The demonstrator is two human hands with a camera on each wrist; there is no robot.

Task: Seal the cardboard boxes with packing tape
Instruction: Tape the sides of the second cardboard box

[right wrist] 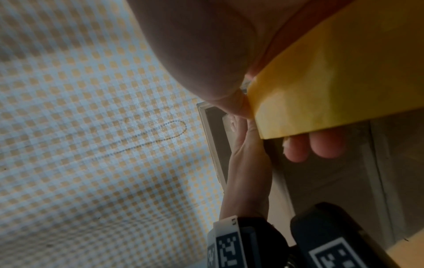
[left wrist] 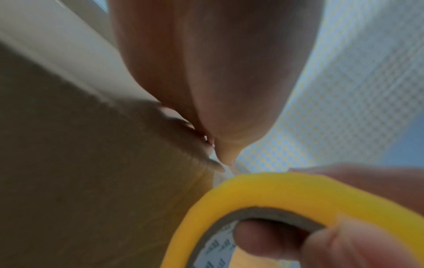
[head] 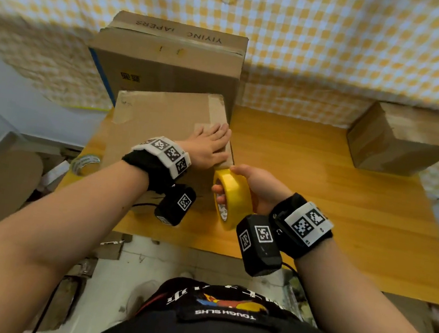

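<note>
Box (head: 163, 121) edge hidden under flat left hand (head: 210, 144); right hand (head: 256, 189) grips tape roll (head: 232, 198).

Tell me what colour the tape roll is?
Yellow. The tape roll in the right hand shows best in the head view.

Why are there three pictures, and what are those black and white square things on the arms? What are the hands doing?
One person took all three pictures at once. The big picture comes from a camera on their head; the other two come from small cameras strapped to each wrist, beside those patterned bands.

The left hand lies flat, fingers straight, on top of the flat brown cardboard box on the wooden table. The right hand holds a yellow roll of packing tape, fingers through its hole, right at the box's corner. It looks like taping the box shut.

A taller brown cardboard box stands behind, another small cardboard box sits far right, and a clear tape roll lies at the left.
</note>
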